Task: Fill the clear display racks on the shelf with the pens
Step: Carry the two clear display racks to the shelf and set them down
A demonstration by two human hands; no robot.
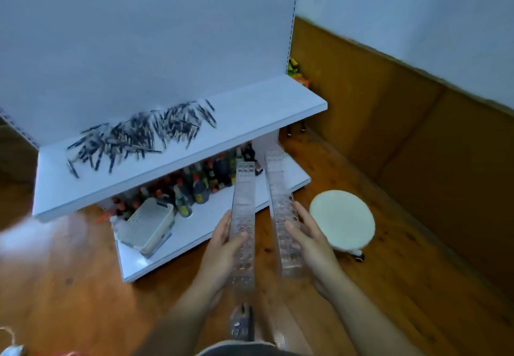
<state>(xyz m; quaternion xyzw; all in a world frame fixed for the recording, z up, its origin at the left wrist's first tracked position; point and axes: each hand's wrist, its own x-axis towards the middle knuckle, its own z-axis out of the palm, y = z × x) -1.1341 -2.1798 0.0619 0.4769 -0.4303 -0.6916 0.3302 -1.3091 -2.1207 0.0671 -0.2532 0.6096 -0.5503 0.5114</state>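
Head camera, looking down on a white shelf unit: from my remote seat I see the pens (139, 135) heaped loosely on the left half of the upper shelf (264, 110), none of them in a rack. Below, a white basket (147, 225) lies tipped on the lower shelf (194, 233) beside a row of dark bottles (200, 183). At centre the left hand (222, 244) grips one clear rack (244, 188), thumb across its top face. Beside it the right hand (311, 241) grasps a second clear rack (278, 186) the same way. Both racks hang in the air in front of the shelves, pointing away from the person and slightly splayed. I judge this the opening step: the racks need setting down on the bare right part of the upper shelf, clear of the heap, before any pen goes in. A round white stool (342, 219) stands on the floor at right, near the unit's corner, and may crowd the approach.
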